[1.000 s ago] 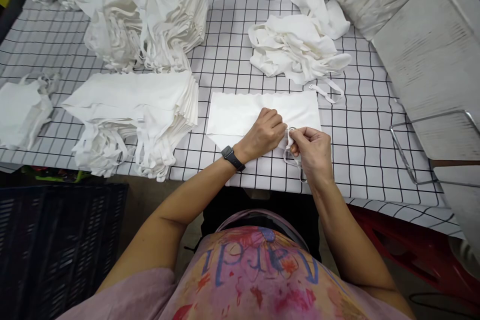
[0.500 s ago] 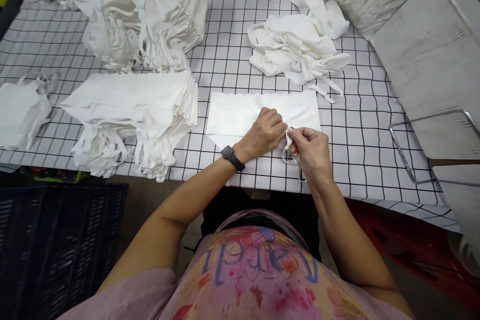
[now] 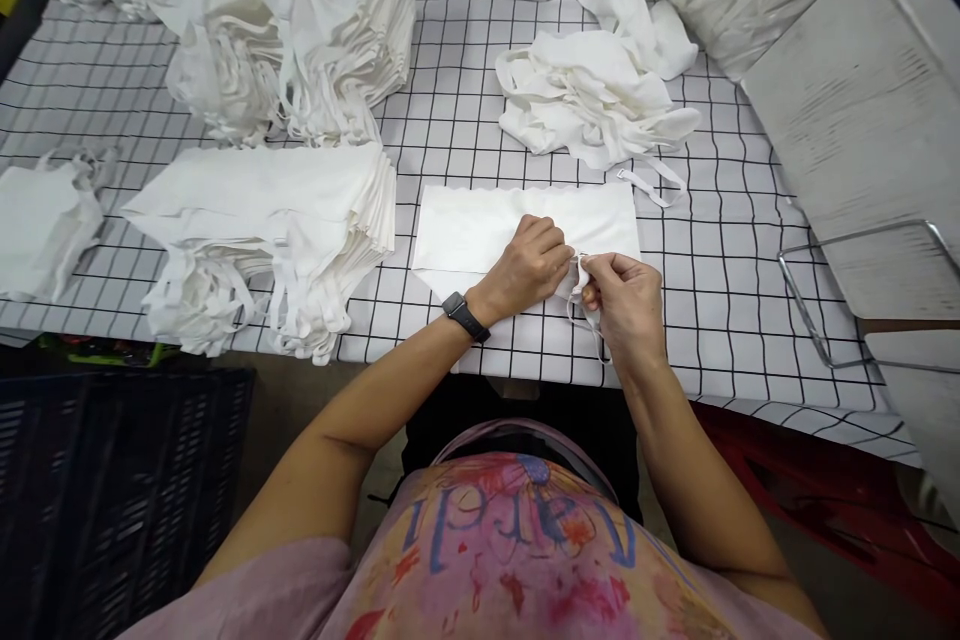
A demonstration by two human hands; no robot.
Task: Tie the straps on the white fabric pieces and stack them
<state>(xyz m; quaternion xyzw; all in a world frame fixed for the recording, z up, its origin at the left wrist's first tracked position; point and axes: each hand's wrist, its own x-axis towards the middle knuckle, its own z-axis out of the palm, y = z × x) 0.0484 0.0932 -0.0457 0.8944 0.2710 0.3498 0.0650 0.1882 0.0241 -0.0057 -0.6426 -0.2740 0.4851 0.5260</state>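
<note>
Two bare hands meet at the center of the frame over one white garment [image 3: 465,225], which lies flat on the grid-patterned cloth [image 3: 450,100]. The right hand [image 3: 628,305] holds a white strap [image 3: 582,282] in a narrow pinch between thumb and fingers, with thin loops hanging below. The left hand [image 3: 531,265] is curled, its fingertips close beside the strap; its fingers hide whether they grip anything, so I cannot tell. One dark watch [image 3: 465,317] circles the left wrist. Three stacks of white garments fill the left side: a tall stack [image 3: 300,30] at upper left, a front stack [image 3: 262,190] below it, and a small stack [image 3: 45,225] at the frame's left edge. One loose heap [image 3: 592,90] sits at upper right, its pieces too tangled to count, and one strap end with a slider [image 3: 651,182] trails from it near the garment's upper right corner. The garment's left edge leaves a slim gap to the front stack. A wider band of cloth shows between the tall stack and the heap, and another right of the right hand, reaching to one wire frame [image 3: 806,305]. The table's front edge runs just below the hands.
</note>
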